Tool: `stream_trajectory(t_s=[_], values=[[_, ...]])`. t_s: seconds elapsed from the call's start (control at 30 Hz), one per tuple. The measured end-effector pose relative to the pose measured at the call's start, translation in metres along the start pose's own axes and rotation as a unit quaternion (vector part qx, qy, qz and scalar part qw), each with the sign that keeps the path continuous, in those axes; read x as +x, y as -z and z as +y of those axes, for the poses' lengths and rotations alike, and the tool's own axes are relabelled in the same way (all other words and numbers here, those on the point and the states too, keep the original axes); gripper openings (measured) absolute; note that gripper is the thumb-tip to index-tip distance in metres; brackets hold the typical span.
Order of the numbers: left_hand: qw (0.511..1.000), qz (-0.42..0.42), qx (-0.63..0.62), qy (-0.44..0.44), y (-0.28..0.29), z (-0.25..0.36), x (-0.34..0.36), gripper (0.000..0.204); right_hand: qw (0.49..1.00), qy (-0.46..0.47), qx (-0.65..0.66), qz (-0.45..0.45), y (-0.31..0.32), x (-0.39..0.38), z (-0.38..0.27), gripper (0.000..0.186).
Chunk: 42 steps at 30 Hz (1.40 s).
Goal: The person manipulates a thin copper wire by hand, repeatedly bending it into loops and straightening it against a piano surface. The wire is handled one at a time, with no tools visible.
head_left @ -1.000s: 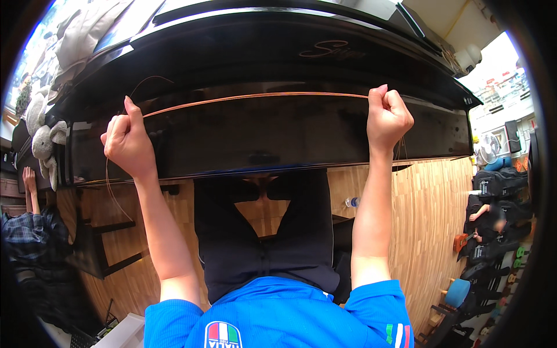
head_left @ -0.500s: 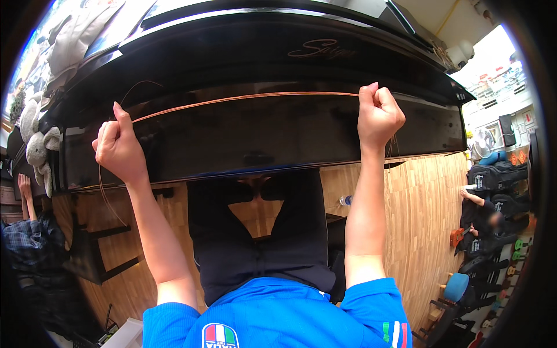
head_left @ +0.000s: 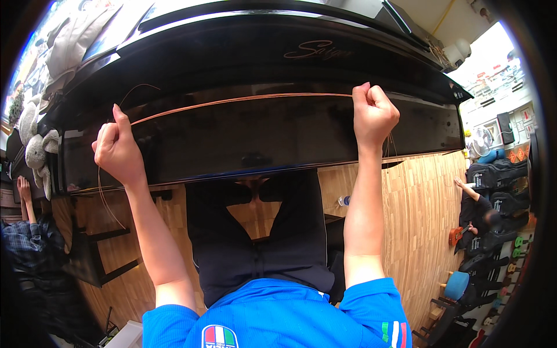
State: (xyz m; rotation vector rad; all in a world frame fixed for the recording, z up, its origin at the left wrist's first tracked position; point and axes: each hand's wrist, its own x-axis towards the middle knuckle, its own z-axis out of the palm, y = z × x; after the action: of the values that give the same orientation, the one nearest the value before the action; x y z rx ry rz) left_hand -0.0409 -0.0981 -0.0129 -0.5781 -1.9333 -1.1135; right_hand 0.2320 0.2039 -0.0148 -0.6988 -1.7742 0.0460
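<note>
A thin bundle of copper-coloured strings (head_left: pixel 249 98) stretches between my two fists in a slight upward bow, in front of a glossy black piano (head_left: pixel 232 136). My left hand (head_left: pixel 119 148) is closed around one end, its thumb pointing up. Loose thin ends stick out above this hand and hang down below it. At the other end, my right hand (head_left: pixel 376 119) is clenched around the strings, with a few fine tails dangling beneath. Whatever lies inside each fist is hidden by my fingers.
The piano spans the view ahead, its lower edge above my knees. A grey plush toy (head_left: pixel 39 152) hangs at its left end. A bottle (head_left: pixel 344 200) is on the wooden floor (head_left: pixel 415 232). A person sits at left; another at right holds a small guitar (head_left: pixel 457 235). A blue stool (head_left: pixel 457 285) stands nearby.
My right hand has shifted slightly left in the picture, still gripping the strings. My left hand is nearly unmoved. The person at right has raised an arm a little.
</note>
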Motion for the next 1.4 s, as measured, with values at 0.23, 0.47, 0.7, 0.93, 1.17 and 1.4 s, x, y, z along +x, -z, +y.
stream_trajectory(t_s=[0.23, 0.47, 0.7, 0.93, 1.17, 1.4], values=[[1.0, -0.019, -0.022, 0.009, -0.0001, -0.0032, -0.0005, 0.05, 1.0, -0.01, -0.005, -0.021, -0.0003, -0.0002, 0.0, 0.04], [0.998, -0.022, -0.046, 0.038, -0.0007, -0.0005, 0.0006, 0.051, 0.999, -0.016, -0.011, -0.043, 0.0007, 0.0005, -0.0015, 0.038], [0.998, -0.028, -0.027, 0.045, -0.0004, -0.0031, -0.0005, 0.052, 0.999, -0.03, -0.001, -0.043, 0.0009, 0.0007, -0.0006, 0.039], [0.998, -0.026, -0.037, 0.048, 0.0005, -0.001, -0.0009, 0.052, 0.996, -0.05, 0.056, -0.046, 0.002, -0.0005, 0.0014, 0.041], [0.997, -0.006, -0.044, 0.059, -0.0005, -0.0041, -0.0001, 0.051, 0.996, -0.049, 0.07, -0.028, 0.0013, 0.0, 0.0006, 0.04], [0.998, -0.013, -0.049, 0.03, -0.0004, -0.0048, -0.0006, 0.051, 0.996, -0.037, 0.068, -0.041, 0.0041, -0.0005, 0.0002, 0.041]])
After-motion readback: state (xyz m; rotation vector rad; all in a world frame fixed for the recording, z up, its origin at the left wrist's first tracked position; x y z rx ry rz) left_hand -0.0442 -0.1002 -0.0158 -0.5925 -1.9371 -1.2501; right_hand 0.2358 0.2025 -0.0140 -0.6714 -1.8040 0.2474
